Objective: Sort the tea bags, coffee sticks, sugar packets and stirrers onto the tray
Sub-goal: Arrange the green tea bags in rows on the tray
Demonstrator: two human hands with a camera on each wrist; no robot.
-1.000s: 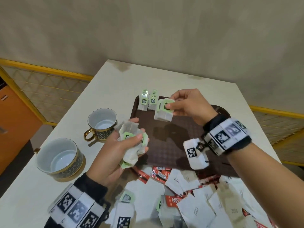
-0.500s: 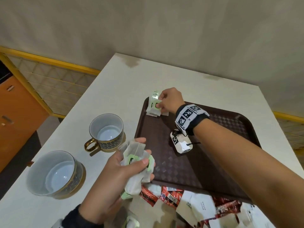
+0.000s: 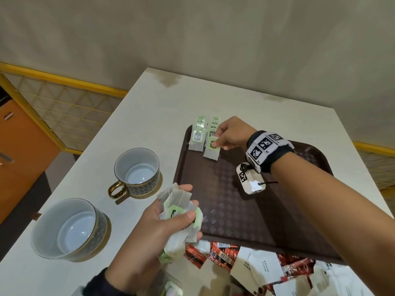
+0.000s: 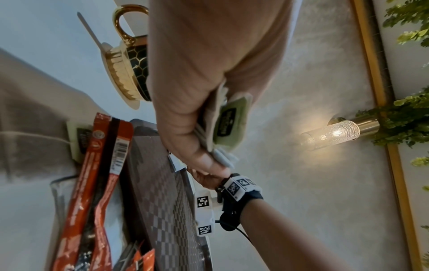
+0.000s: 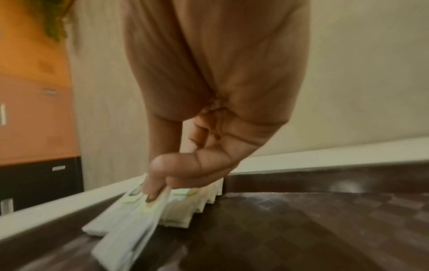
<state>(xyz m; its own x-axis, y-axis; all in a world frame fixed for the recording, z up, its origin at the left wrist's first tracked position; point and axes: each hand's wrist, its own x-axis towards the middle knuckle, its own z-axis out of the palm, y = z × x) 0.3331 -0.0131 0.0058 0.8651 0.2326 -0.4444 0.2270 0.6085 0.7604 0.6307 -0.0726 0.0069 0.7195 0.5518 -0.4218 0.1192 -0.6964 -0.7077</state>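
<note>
A brown tray lies on the white table. Two short rows of green-tagged tea bags stand in its far left corner. My right hand pinches one more tea bag by its tag at the front of the right row, the bag touching the tray. The right wrist view shows thumb and fingers on that tea bag. My left hand grips a bunch of tea bags by the tray's near left corner, also visible as a bunch of tea bags in the left wrist view.
Red coffee sticks and white sugar packets lie heaped in front of the tray's near edge. A gold-handled cup and a larger cup stand left of the tray. The table edge runs along the left.
My right hand carried its tea bag from above the tray down to the far left corner and set it against the right row. The left hand kept its bunch.
</note>
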